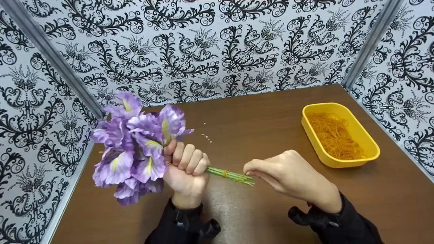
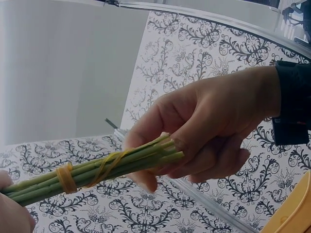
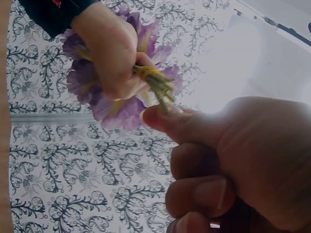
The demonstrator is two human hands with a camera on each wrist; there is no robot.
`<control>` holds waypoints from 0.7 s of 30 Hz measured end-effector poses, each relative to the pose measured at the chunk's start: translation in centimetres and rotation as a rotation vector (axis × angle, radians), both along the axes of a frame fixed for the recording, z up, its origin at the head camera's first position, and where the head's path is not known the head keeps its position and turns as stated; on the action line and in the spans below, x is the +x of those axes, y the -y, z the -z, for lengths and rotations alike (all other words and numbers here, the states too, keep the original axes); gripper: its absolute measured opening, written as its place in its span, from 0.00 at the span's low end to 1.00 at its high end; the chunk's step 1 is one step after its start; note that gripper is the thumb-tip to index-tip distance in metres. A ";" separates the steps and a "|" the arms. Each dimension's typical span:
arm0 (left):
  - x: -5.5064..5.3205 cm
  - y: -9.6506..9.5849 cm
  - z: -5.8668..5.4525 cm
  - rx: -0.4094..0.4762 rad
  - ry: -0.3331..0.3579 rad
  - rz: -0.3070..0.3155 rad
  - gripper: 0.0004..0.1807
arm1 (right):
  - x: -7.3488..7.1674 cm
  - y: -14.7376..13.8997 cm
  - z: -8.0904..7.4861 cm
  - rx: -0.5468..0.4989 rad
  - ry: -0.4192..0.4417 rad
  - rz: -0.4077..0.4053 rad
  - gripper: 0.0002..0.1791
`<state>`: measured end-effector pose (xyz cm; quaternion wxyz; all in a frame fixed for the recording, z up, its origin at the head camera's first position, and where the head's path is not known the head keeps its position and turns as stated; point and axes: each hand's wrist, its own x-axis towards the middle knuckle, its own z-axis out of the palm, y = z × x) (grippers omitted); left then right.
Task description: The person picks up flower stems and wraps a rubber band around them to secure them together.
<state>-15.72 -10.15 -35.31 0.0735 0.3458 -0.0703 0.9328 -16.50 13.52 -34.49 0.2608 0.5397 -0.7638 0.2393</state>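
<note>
My left hand grips a bunch of artificial purple irises by the stems, blooms out to the left. The green stems stick out of this fist toward the right. A yellow rubber band is wound tightly round them partway along. Closer to the cut ends, a second, looser rubber band slants across the stems. My right hand is at the stem ends, thumb and forefinger pinching there, apparently on the loose band; its held part is hidden by the fingers.
A yellow plastic tub full of rubber bands stands at the right on the brown table. Small white specks lie behind the left hand. Black-and-white patterned panels enclose the back and sides.
</note>
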 end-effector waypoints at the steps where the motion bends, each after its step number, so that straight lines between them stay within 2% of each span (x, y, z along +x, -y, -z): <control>1: 0.0 -0.1 0.0 -0.003 -0.001 0.008 0.24 | -0.1 0.1 0.1 0.002 -0.004 -0.005 0.07; 7: -0.1 -0.5 0.2 -0.026 -0.013 0.063 0.24 | -0.5 0.9 0.4 0.009 -0.063 -0.024 0.05; 11: -0.1 -0.7 0.4 -0.029 0.008 0.084 0.24 | -0.7 1.2 0.6 -0.002 -0.110 -0.032 0.05; 17: -0.4 -1.4 1.0 -0.050 0.011 0.081 0.24 | -0.9 1.5 0.9 -0.035 -0.080 -0.020 0.07; 21: -0.5 -1.9 1.5 -0.090 0.001 0.067 0.24 | -1.1 1.6 1.1 -0.022 -0.084 -0.004 0.07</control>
